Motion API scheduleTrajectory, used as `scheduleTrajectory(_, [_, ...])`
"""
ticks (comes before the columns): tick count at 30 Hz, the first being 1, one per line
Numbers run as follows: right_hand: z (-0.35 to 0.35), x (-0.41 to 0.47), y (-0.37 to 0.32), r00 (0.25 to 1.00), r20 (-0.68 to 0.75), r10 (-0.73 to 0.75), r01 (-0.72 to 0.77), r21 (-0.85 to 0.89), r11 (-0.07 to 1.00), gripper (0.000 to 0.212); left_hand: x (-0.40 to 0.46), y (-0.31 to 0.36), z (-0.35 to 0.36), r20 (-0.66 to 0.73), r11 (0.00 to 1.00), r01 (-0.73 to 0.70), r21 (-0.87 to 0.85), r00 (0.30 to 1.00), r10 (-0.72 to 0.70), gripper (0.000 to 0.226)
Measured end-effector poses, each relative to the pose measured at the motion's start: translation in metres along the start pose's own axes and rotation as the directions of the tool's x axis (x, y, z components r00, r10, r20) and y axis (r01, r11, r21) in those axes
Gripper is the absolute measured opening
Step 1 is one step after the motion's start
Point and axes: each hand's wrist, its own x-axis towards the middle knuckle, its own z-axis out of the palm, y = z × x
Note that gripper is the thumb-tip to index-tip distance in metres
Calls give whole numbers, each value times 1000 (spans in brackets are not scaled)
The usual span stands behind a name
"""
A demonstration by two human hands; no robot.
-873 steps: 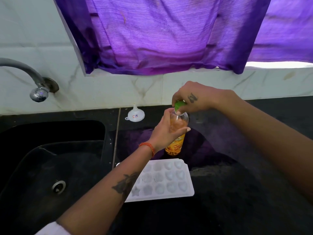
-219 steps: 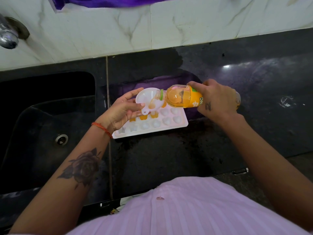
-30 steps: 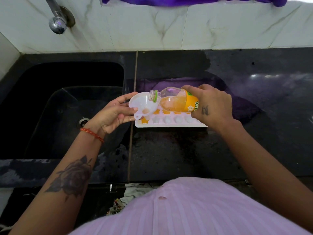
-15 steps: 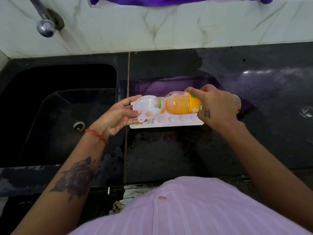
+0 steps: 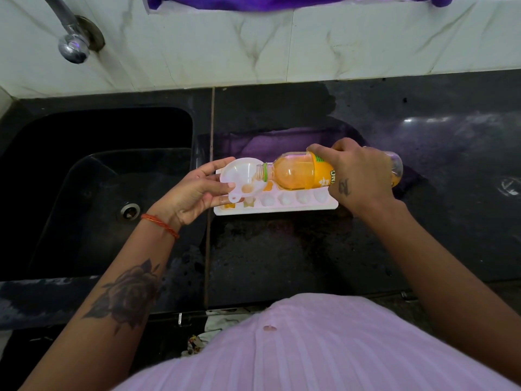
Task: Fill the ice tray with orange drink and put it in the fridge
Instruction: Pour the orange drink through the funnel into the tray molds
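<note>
The ice tray, white plastic, lies flat on a black stone counter just right of the seam beside a dark sink, seen from the head camera looking down past a pale pink striped shirt. Its near row is in plain sight: the 2 leftmost cells hold orange liquid, the cells to their right look pale, and the far rows are hidden behind the bottle and funnel.

The left hand holds a white funnel over the tray's left end, thumb and fingers extended along its rim and pinching it; a small pool of orange sits at the funnel's throat. A red thread bracelet circles that wrist, and a rose tattoo marks the forearm.

The right hand is wrapped around the labelled body of a clear bottle of orange drink, tipped on its side, uncapped neck with a green ring reaching into the funnel's bowl. The bottle's base juts out past the hand on the right.

A chrome tap projects from the marbled white wall above the sink, and purple cloth hangs along the top edge.
</note>
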Motion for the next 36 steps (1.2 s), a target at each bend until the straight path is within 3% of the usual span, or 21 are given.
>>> scheduleTrajectory(36, [3,1,1,999,36,29,-31,40,999,68,-2,7,6,17,1000,11,-6,1000,-11,56])
